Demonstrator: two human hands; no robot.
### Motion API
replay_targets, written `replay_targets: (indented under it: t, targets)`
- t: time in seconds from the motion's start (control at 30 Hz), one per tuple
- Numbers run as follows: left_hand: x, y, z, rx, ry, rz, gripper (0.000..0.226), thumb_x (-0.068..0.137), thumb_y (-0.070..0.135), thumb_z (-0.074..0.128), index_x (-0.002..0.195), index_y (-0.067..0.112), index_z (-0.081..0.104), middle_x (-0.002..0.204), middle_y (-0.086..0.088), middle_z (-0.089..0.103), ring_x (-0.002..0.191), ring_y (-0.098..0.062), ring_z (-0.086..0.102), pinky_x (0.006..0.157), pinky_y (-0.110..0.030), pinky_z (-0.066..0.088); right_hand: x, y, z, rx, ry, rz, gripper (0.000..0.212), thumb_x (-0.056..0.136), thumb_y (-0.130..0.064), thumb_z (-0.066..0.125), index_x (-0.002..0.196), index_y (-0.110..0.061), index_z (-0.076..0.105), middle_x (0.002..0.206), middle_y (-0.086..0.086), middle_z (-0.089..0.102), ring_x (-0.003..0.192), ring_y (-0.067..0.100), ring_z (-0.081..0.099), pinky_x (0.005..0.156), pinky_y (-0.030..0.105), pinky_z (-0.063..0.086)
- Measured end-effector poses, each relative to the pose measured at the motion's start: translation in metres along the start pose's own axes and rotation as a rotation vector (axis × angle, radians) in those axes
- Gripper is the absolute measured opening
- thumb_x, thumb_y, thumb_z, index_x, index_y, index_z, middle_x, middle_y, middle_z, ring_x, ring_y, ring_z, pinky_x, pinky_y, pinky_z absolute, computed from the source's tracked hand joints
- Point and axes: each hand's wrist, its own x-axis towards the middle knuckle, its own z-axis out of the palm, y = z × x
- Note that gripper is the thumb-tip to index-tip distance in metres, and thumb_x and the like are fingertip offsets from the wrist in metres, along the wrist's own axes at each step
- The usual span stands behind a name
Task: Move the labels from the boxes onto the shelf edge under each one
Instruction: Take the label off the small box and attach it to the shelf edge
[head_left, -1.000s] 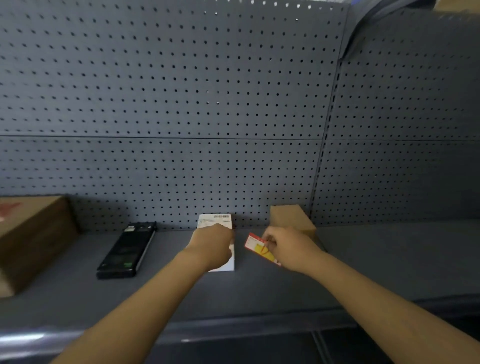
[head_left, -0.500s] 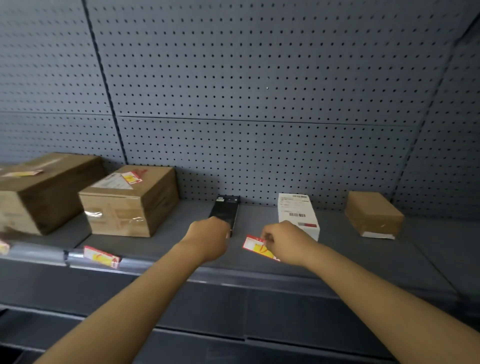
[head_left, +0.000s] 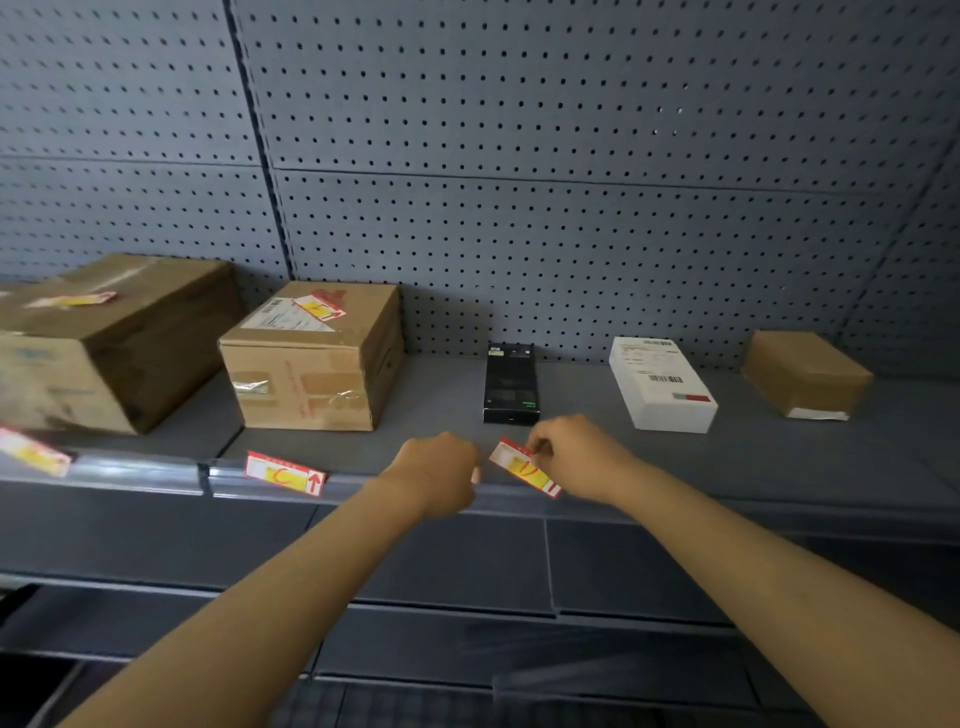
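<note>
Head view showed the right hand (head_left: 579, 457) pinching a thin, light, probably floppy label (head_left: 523, 467) by one end at the shelf's front edge (head_left: 727, 506), left hand (head_left: 436, 470) curled, seemingly empty.

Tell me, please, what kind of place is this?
Probably a shop aisle or a stockroom. A grey pegboard back wall rises behind a metal shelf holding cardboard boxes. Red and yellow labels sit on the shelf edge, as price tags do, and the right hand holds another label.
</note>
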Motion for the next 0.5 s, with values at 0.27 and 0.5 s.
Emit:
replay_targets:
  t: [0.27,0.5]
  targets:
    - [0.007,0.011,0.018,-0.019,-0.067,0.048,0.035,0.089,0.020,0.058,0.125,0.017,0.059,0.123,-0.009,0.062,0.109,-0.029,0.062,0.090,-0.039,0.052,0.007,-0.005,0.005,0.032,0.062,-0.029,0.017,0.090,-0.010,0.058,0.102,-0.014,0.069,0.103,0.008,0.070,0.087,0.023,0.065,0.077,0.039,0.056]
    - [0.011,0.011,0.024,-0.066,-0.051,0.040,0.033,0.091,0.013,0.052,0.123,0.018,0.058,0.126,-0.007,0.061,0.111,-0.029,0.061,0.092,-0.042,0.052,0.009,-0.005,0.005,0.044,0.088,-0.046,0.014,0.090,-0.013,0.060,0.099,-0.015,0.070,0.100,0.007,0.072,0.085,0.022,0.066,0.073,0.035,0.055]
